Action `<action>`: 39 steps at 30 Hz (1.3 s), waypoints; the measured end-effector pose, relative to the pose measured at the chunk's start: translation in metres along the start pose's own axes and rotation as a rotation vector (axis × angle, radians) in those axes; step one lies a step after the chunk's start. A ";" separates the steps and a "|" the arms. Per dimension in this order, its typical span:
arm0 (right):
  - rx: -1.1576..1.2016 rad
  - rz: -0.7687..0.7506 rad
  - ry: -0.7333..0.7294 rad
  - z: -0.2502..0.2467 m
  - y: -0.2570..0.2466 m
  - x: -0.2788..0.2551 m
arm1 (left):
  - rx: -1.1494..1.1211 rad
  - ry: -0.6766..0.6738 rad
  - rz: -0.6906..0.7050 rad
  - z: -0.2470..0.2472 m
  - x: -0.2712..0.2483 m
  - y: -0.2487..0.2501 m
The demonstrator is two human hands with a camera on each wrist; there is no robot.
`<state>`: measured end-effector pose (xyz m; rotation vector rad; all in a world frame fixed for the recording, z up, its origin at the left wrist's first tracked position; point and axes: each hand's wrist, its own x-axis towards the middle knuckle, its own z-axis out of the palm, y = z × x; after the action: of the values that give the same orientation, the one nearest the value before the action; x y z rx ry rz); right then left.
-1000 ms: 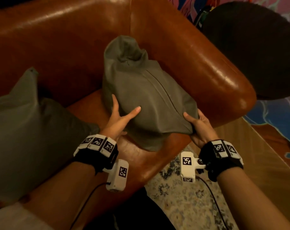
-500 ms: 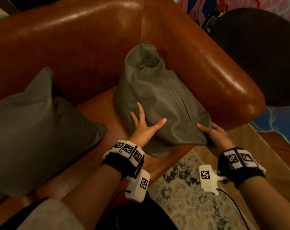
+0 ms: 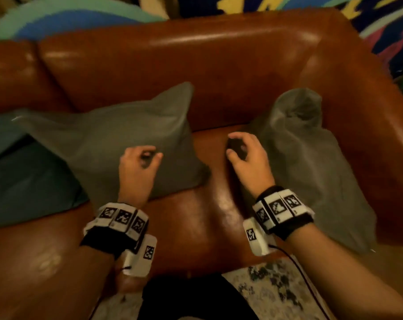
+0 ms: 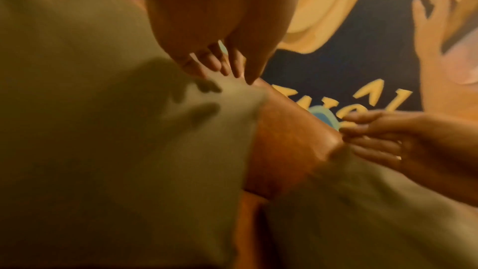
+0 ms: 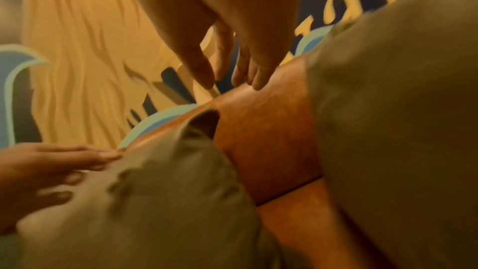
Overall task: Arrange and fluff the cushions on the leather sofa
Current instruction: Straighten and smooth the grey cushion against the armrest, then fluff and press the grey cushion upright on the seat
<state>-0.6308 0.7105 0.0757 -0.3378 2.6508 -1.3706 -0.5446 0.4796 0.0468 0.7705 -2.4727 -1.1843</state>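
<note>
From the head camera, a slumped grey-green cushion [image 3: 311,162] leans in the right corner of the brown leather sofa [image 3: 195,65]; a square grey-green cushion [image 3: 126,139] lies flat mid-seat, beside a teal cushion [image 3: 22,181]. The left hand [image 3: 135,167] hovers over the square one and the right hand [image 3: 246,155] over bare seat, both loosely curled and holding nothing.

The left wrist view shows relaxed fingers [image 4: 214,62] above fabric.

The right wrist view shows the same. Judging by this, the square cushion still needs propping and fluffing.

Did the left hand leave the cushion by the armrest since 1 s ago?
Yes. The left hand has gone left, away from the armrest, and now hovers over the middle cushion.
</note>
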 end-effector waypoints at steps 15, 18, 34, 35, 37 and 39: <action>0.505 0.579 -0.114 0.141 -0.036 0.073 | -0.533 -0.006 -0.573 -0.105 0.050 -0.119; 0.486 0.583 -0.022 0.133 -0.061 0.059 | -0.518 0.040 -0.527 -0.108 0.050 -0.117; 0.490 0.738 0.170 0.144 -0.032 0.096 | -0.301 -0.231 -0.373 -0.089 0.089 -0.117; 0.508 0.735 0.172 0.143 -0.032 0.097 | -0.301 -0.204 -0.348 -0.091 0.089 -0.116; 0.524 0.734 0.150 0.143 -0.037 0.096 | -0.285 -0.185 -0.318 -0.091 0.092 -0.116; 0.518 0.741 0.120 0.149 -0.038 0.095 | -0.273 -0.210 -0.376 -0.090 0.096 -0.121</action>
<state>-0.6837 0.5478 0.0191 0.7206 2.0122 -1.7057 -0.5398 0.3048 0.0103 1.1098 -2.3102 -1.7746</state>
